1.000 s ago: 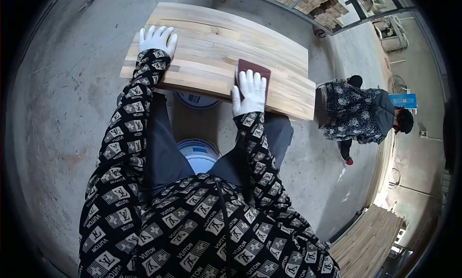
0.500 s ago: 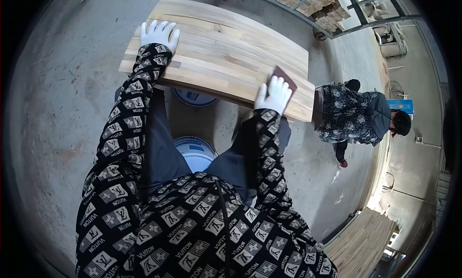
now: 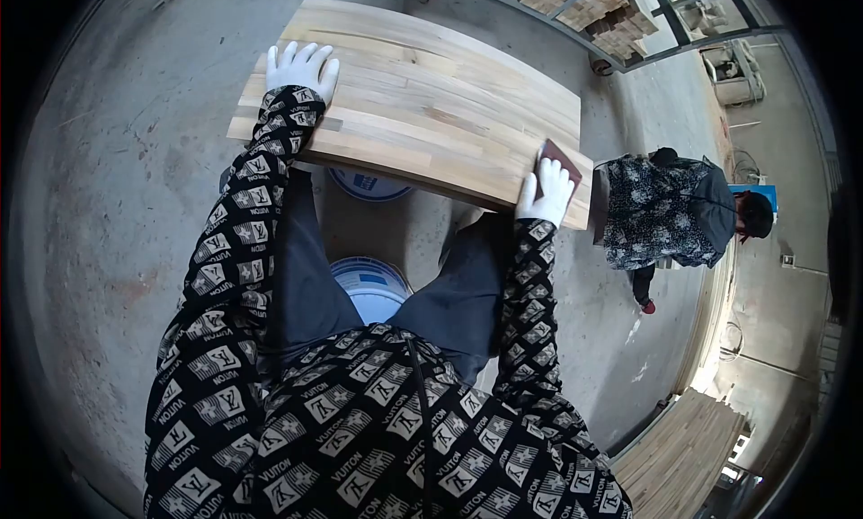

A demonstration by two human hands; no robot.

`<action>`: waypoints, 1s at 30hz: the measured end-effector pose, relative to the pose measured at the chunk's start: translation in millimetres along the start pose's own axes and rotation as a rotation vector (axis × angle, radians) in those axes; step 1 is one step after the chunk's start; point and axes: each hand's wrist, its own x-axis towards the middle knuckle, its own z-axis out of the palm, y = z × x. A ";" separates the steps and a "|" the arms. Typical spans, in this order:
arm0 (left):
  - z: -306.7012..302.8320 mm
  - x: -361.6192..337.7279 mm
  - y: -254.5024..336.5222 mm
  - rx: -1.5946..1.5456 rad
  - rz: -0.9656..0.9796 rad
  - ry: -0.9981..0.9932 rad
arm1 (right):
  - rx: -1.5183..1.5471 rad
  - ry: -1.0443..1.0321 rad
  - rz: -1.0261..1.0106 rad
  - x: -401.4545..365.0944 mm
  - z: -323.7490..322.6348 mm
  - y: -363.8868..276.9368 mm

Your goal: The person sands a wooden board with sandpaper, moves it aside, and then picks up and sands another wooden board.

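Note:
A pale wooden panel point(image 3: 404, 92) made of joined strips lies in front of me, tilted a little in view. My left hand point(image 3: 303, 68), in a white glove, rests flat on the panel's left end with its fingers spread. Near the right end, my white-gloved right hand point(image 3: 547, 195) presses a reddish-brown sheet of sandpaper point(image 3: 562, 158) against the wood. Most of the sheet is covered by the palm and fingers; its far edge sticks out beyond them.
Below the panel stands a blue-and-white bucket point(image 3: 369, 185); another bucket point(image 3: 370, 287) is between my legs. A co-worker point(image 3: 670, 212) is to the right, facing away. Wheeled metal racking point(image 3: 620, 65) holds wood blocks at upper right. Stacked boards point(image 3: 679, 452) lie at lower right.
My right hand has slid with the sandpaper toward the panel's right end. My left hand keeps its place on the panel, and the whole view has shifted slightly.

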 end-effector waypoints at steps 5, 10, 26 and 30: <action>7.1 0.1 -0.9 -0.002 -0.009 0.011 | -0.213 0.010 0.160 -2.1 13.6 22.3; 4.7 -0.7 -1.1 0.000 -0.012 -0.011 | 0.038 -0.087 0.009 18.9 12.6 -104.1; 8.6 -0.8 -1.7 -0.020 -0.015 -0.006 | -0.100 -0.026 0.075 0.7 10.9 40.2; 6.0 -0.9 0.2 -0.016 -0.024 0.006 | -0.180 -0.093 0.187 8.1 15.2 7.3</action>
